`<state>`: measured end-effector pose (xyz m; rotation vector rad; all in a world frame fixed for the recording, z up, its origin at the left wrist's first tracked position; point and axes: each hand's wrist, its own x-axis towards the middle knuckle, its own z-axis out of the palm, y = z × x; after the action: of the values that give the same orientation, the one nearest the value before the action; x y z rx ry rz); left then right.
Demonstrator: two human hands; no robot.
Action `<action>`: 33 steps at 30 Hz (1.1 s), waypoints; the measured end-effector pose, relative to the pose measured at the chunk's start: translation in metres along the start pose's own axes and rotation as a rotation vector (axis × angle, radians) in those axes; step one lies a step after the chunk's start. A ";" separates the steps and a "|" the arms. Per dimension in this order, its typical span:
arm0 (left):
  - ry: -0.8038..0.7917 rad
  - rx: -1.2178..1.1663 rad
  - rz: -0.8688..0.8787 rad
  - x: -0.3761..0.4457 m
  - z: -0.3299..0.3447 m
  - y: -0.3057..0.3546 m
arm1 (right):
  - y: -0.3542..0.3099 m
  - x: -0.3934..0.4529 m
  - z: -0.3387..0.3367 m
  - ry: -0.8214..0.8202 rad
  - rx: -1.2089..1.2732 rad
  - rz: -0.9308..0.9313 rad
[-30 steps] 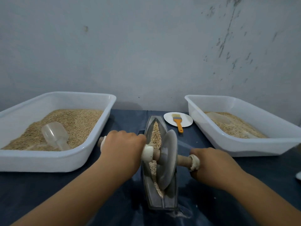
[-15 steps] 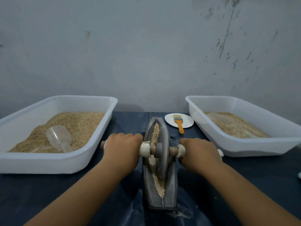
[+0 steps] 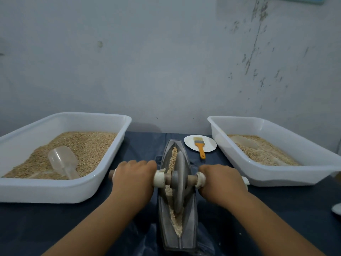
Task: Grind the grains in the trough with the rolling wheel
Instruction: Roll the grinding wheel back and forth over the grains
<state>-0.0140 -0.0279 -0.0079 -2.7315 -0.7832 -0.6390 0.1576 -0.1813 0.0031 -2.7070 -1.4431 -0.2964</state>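
Note:
A grey boat-shaped trough [image 3: 192,231] lies lengthwise in front of me on the dark table. Tan grains [image 3: 173,157] fill its groove, with crushed grain [image 3: 177,228] at the near end. The grey rolling wheel [image 3: 179,183] stands upright in the groove near the trough's middle. A wooden axle with white collars runs through the wheel. My left hand [image 3: 133,179] grips the axle's left handle. My right hand [image 3: 222,182] grips the right handle. Both handles are mostly hidden under my fingers.
A white tub [image 3: 55,191] of grain with a clear scoop [image 3: 63,162] sits at the left. Another white tub [image 3: 276,177] with coarser grain sits at the right. A small white plate [image 3: 209,143] with an orange-handled brush [image 3: 200,147] lies behind the trough, near the wall.
The wheel has straightened from a tilted, skewed pose to upright across the trough and rolled slightly away from me. My right hand moved left and forward; both hands kept their grip.

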 end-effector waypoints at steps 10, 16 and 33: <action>-0.050 -0.009 -0.089 0.001 0.004 -0.003 | -0.009 0.011 -0.016 -0.014 -0.050 -0.075; 0.032 -0.121 0.098 -0.018 -0.006 -0.012 | 0.012 -0.017 -0.018 -0.122 0.022 -0.119; 0.082 -0.144 0.094 -0.024 -0.003 -0.016 | 0.010 -0.018 -0.014 -0.033 0.010 -0.066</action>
<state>-0.0428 -0.0264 -0.0148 -2.8294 -0.6083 -0.8107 0.1544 -0.2039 0.0135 -2.6732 -1.5400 -0.2491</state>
